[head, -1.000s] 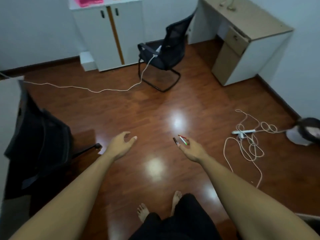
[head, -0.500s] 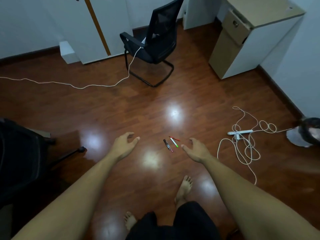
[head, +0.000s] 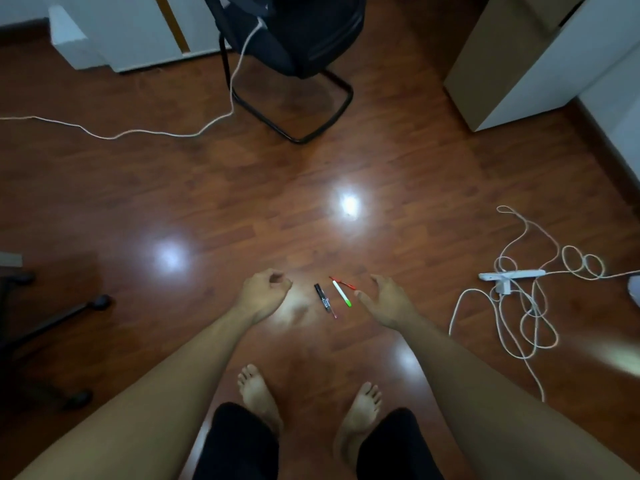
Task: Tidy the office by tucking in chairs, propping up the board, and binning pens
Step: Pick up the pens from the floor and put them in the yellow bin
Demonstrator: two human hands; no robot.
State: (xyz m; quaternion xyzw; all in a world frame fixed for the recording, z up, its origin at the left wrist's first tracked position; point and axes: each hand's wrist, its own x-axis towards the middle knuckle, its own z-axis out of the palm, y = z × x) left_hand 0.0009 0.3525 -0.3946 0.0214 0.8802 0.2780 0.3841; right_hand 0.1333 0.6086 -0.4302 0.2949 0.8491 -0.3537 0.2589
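On the glossy floor (head: 398,161) between both empty hands, left hand (head: 264,296) loosely curled, right hand (head: 388,301) with fingers spread, three pens (head: 334,295) look light, stiff and slippery, best pinched mid-barrel.

White power strip (head: 512,274) lying on the wooden floor (head: 398,174) amid tangled cord (head: 512,323); another white cable (head: 138,133) trailing across.
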